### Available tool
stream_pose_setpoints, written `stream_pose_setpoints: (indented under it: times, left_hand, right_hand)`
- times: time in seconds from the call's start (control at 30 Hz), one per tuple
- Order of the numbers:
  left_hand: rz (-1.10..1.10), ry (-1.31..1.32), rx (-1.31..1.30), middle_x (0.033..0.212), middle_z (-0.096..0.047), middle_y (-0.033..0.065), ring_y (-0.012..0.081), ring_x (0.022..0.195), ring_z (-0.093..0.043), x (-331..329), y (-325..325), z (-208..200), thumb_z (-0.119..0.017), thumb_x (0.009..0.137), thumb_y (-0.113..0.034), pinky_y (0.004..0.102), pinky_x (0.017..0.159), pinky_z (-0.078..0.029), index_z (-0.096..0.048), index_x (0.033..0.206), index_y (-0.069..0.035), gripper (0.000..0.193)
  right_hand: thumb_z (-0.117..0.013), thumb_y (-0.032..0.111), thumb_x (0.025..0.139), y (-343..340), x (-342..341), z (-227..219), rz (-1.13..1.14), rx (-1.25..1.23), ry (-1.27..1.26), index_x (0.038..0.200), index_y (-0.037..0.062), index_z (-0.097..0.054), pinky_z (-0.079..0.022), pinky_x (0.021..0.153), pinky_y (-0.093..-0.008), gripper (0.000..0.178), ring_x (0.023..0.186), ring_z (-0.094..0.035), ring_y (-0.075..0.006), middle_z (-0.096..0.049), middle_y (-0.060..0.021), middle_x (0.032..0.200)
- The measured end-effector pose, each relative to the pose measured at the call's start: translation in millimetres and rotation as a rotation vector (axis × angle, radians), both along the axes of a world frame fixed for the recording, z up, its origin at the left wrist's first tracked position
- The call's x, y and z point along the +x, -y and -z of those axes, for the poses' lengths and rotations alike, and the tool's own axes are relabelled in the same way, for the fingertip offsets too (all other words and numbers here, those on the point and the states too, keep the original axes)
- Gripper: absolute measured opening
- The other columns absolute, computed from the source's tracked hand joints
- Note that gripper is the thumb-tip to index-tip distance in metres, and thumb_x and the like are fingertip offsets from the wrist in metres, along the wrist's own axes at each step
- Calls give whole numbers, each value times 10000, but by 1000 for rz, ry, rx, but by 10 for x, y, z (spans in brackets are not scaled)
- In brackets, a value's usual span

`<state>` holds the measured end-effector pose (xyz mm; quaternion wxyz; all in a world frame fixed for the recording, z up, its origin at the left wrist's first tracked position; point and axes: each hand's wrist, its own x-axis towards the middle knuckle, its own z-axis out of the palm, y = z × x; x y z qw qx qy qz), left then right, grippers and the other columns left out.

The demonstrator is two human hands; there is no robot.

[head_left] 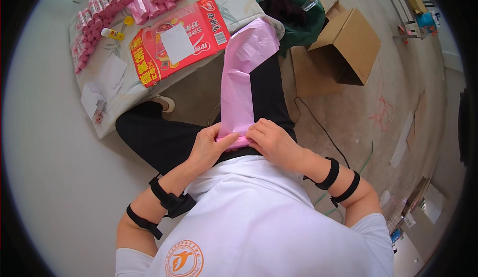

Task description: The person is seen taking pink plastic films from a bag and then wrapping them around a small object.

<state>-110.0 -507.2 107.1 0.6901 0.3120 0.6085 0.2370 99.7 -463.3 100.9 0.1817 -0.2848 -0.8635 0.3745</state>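
Observation:
A long strip of thin pink plastic film (pixel 237 98), which looks like plastic bags off a roll, runs from the table edge down over my right leg to my lap. Its near end is wound into a small pink roll (pixel 236 143) at my waist. My left hand (pixel 206 145) is closed on the roll's left end, thumb lying along it. At the other end, the fingers of my right hand (pixel 273 140) are bent and pinch the roll. The strip's far end is wide and crumpled.
On the covered table (pixel 149 90) stand many pink rolls (pixel 140 5), a glue stick (pixel 113 33), its yellow cap (pixel 129 20), a red printed cardboard sheet (pixel 214 20) and paper slips (pixel 113 73). A dark green bag (pixel 311 25) and an open cardboard box (pixel 356 38) are to the right.

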Motion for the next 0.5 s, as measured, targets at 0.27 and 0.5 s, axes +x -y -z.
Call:
stream_pose_setpoints:
  times: [0.27,0.5]
  left_hand:
    - [-79,108,-87,874,-673,73,120,758,-659,-36,-91,-100,-659,885,-203,246,698,-530,-608,1032,25,275]
    - [-116,23,-79,927,-664,56,84,821,-602,-44,6,106,-662,877,-171,224,756,-479,-627,1041,16,251]
  right_hand:
    - [-723,37,689,-99,-81,-150,94,44,1,954,14,-582,-481,711,-356,302,831,-569,-274,-599,-104,909]
    - [-721,105,699,12,-19,28,22,-86,80,957,32,-592,-464,741,-341,298,881,-566,-252,-586,-86,868]
